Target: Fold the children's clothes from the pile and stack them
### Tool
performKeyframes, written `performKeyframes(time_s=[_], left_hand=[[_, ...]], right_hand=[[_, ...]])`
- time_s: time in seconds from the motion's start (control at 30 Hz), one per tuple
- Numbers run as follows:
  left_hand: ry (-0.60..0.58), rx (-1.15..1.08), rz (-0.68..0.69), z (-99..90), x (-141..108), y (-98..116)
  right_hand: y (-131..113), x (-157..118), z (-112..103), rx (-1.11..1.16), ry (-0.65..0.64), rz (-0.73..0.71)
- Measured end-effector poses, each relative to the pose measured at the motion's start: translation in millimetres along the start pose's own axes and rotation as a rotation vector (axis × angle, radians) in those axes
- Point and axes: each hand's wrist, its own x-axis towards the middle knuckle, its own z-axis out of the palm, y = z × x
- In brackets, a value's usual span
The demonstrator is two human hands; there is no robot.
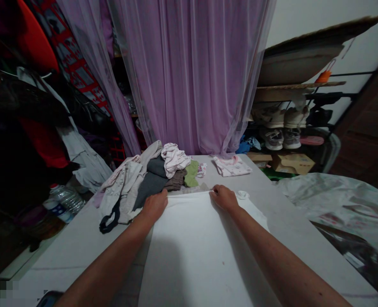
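Observation:
A white garment (195, 238) lies spread flat on the pale table in front of me. A narrower part of it sticks out at the right, and its exact kind is hard to tell. My left hand (156, 204) pinches the far left corner, beside a heap of clothes (150, 183). At the far right corner, my right hand (223, 197) has its fingers closed on the same edge. In the heap are grey, dark, brown, green and pink-striped pieces. Beyond my right hand sits a folded floral garment (232, 166) with pink trim.
The pale table (285, 238) ends at a purple curtain (198, 76). Plastic bottles (65, 198) and hanging clothes stand off the left edge. On the right are a shoe rack with sneakers (274, 138), a cardboard box (293, 164) and a large plastic-like sheet (342, 204).

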Motion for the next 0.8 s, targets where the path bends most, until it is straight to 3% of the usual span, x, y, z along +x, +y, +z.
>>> performKeyframes(time_s=[0.17,0.3,0.4,0.5,0.57,0.63,0.7,0.8], left_hand=[[0.003,0.024,-0.068,9.0,20,-2],[0.021,0.03,-0.075,16.1,14,4],[0.072,0.044,-0.01,16.6,-2,11],[0.172,0.051,0.179,13.7,-16,10],[0.289,0.072,0.304,11.9,-17,-2],[0.395,0.111,0.334,12.0,-10,-23],[0.423,0.145,0.297,15.2,2,-49],[0.405,0.173,0.351,24.8,22,-80]], right_hand=[[-10,-3,15,-0.067,0.157,0.063],[-9,-8,21,-0.034,0.184,0.044],[-3,-18,24,0.008,0.186,-0.062],[4,-32,29,-0.001,0.222,-0.163],[5,-39,31,-0.018,0.22,-0.179],[5,-43,32,-0.022,0.197,-0.164],[4,-44,30,-0.019,0.175,-0.14],[2,-43,29,-0.021,0.17,-0.135]])
